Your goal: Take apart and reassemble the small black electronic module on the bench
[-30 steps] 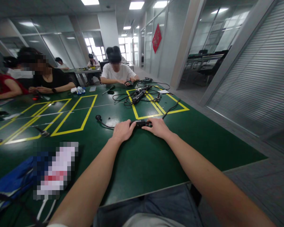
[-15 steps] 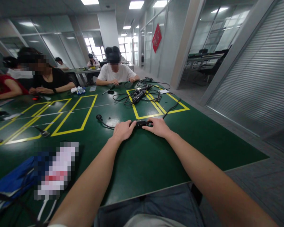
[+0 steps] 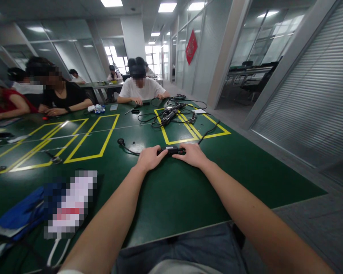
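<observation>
A small black power adapter [image 3: 171,150] lies on the green table [image 3: 174,190] just below a yellow taped rectangle. My left hand [image 3: 150,157] grips its left end with curled fingers. My right hand [image 3: 192,154] closes over its right end. A black cable [image 3: 127,147] runs left from the adapter to a round plug, and another cable [image 3: 208,131] leads off to the upper right.
A tangle of black cables and adapters [image 3: 171,112] fills the far yellow rectangle. A blue bag [image 3: 23,213] lies at the near left. A person in white [image 3: 140,88] sits across the table; other people sit at the left side.
Both hands stay on the adapter with almost no movement. The person in white has lowered both hands onto the table. The view has shifted slightly.
</observation>
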### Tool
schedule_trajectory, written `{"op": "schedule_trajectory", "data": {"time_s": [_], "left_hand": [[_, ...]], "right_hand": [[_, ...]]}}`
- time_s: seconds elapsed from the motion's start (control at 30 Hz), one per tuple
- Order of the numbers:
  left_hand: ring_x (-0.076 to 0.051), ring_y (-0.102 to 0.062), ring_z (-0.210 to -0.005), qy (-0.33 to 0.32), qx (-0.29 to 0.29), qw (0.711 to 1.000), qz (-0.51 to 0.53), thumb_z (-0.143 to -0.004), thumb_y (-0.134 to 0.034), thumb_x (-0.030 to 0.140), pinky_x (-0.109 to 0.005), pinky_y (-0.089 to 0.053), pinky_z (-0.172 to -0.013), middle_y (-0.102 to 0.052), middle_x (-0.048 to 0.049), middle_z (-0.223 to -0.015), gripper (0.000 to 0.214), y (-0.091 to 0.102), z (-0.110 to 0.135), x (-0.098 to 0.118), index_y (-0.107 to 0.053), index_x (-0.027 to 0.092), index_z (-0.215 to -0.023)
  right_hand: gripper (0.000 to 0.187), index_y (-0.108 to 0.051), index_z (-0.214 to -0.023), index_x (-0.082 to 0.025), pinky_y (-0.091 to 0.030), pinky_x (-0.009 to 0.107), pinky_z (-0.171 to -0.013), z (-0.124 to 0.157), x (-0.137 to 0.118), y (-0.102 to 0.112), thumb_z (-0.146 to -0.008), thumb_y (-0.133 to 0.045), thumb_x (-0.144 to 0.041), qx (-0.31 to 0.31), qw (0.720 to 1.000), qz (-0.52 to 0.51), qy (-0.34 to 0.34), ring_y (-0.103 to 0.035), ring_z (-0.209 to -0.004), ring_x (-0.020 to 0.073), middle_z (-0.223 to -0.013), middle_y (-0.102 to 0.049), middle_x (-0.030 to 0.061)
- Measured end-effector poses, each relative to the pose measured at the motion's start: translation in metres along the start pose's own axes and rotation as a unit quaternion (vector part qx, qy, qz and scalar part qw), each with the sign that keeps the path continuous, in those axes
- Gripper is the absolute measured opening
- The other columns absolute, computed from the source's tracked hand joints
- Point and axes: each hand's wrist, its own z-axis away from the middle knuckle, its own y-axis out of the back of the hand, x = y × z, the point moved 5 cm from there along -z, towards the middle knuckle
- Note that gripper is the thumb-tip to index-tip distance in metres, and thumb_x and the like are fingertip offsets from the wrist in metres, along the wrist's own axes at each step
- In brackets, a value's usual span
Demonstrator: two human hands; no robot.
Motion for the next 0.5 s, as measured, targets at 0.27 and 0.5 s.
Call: {"op": "schedule_trajectory", "data": {"time_s": [0.27, 0.5], "left_hand": [[-0.033, -0.076, -0.102, 0.011, 0.002, 1.000, -0.018, -0.108, -0.034, 0.065, -0.039, -0.053, -0.089, -0.082, -0.0122, -0.103, 0.059, -0.0015, -0.0015, 0.0007, -0.075, 0.024, -0.101], [-0.031, -0.075, -0.114, -0.018, 0.010, 0.998, 0.064, -0.103, -0.054, 0.058, -0.038, -0.055, -0.096, -0.081, -0.0069, -0.123, 0.048, 0.0014, 0.0001, -0.0021, -0.070, 0.028, -0.138]], "right_hand": [[0.036, -0.073, -0.095, -0.024, -0.048, 0.039, -0.090, -0.0012, 0.0014, -0.0030, -0.089, -0.078, -0.060, 0.010, 1.000, -0.008, -0.004, -0.073, -0.092, 0.0273, -0.093, -0.080, 0.0053], [0.046, -0.076, -0.122, -0.029, -0.051, 0.045, -0.099, 0.0004, 0.0022, -0.0005, -0.086, -0.084, -0.055, 0.009, 0.999, -0.029, -0.011, -0.077, -0.096, 0.0285, -0.111, -0.082, 0.0057]]}}
